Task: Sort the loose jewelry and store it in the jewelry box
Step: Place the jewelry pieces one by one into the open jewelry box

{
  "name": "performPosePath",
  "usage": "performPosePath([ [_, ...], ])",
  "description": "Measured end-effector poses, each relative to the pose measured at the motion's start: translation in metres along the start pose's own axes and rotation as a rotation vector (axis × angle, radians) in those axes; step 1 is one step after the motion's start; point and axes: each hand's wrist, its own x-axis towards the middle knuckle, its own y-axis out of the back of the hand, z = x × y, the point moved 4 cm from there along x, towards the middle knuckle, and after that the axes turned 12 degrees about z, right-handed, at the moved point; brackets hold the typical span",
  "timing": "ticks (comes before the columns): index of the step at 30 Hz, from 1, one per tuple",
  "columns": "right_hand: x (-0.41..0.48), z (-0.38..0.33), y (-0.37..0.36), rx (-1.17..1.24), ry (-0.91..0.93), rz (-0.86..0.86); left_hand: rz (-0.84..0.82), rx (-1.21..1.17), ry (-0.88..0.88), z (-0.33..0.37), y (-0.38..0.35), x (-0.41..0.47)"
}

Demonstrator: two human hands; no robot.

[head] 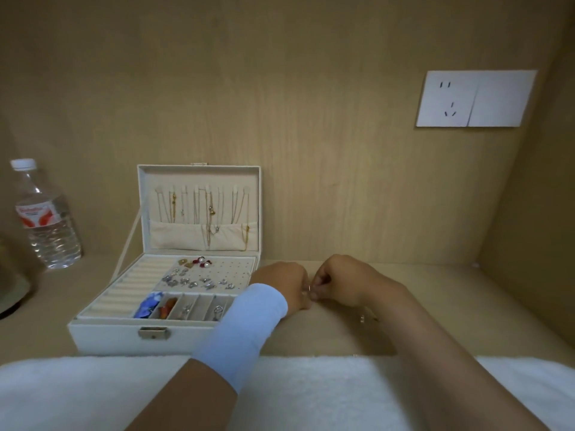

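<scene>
Just beside the open jewelry box [109, 335], left hand [280, 286] and right hand [337, 283] meet with fingers curled tight, pinching one tiny silver piece [309, 288] between them (likely readying its clasp for the box), while other loose pieces [362, 318] wait on the shelf [435, 300] nearby

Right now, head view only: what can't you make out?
Head view:
- Piece pinched between left hand and right hand: too small, fingers cover most of it.
- Loose bits by the right forearm: too small.
- Jewelry box right front corner: behind the blue wristband.
- Dark object: cut off by left edge.
</scene>
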Motion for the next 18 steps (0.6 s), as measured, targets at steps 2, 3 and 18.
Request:
performPosePath([
  [2, 0.001, 0.006, 0.003, 0.082, -0.017, 0.021, 0.045, -0.08, 0.005, 0.001, 0.0, 0.0],
  [3, 0.002, 0.008, 0.005, 0.149, -0.032, 0.025, 0.074, -0.121, 0.006, 0.002, 0.002, 0.001],
  [18, -0.012, 0.013, 0.031, -0.088, -0.144, -0.059, 0.147, -0.189, -0.04, 0.002, 0.011, 0.0],
])
